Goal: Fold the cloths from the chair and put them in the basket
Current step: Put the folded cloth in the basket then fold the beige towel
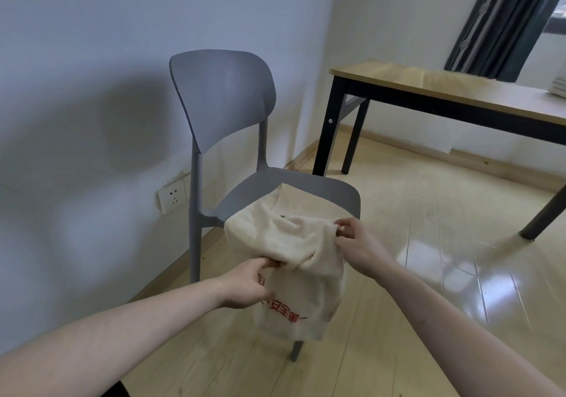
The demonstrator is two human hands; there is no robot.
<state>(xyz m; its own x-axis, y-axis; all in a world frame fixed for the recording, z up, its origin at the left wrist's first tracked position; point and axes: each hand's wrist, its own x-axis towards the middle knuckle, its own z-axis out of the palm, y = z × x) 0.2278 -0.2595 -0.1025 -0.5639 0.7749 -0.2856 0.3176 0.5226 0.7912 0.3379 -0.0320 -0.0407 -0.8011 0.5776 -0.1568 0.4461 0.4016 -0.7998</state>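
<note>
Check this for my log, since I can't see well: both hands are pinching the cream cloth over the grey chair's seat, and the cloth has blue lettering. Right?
Not quite. The lettering on the cream cloth is red, not blue, as the head view shows. The rest holds: the left hand and right hand both pinch the cloth over the seat of the grey chair.

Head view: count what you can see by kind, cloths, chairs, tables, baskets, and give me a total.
Cloths: 1, cream cloth, pinched by left hand and right hand
Chairs: 1, grey chair
Tables: 1, table
Baskets: 0 clearly in view; a white thing at the table's right edge is cut off
Total: 3
</note>
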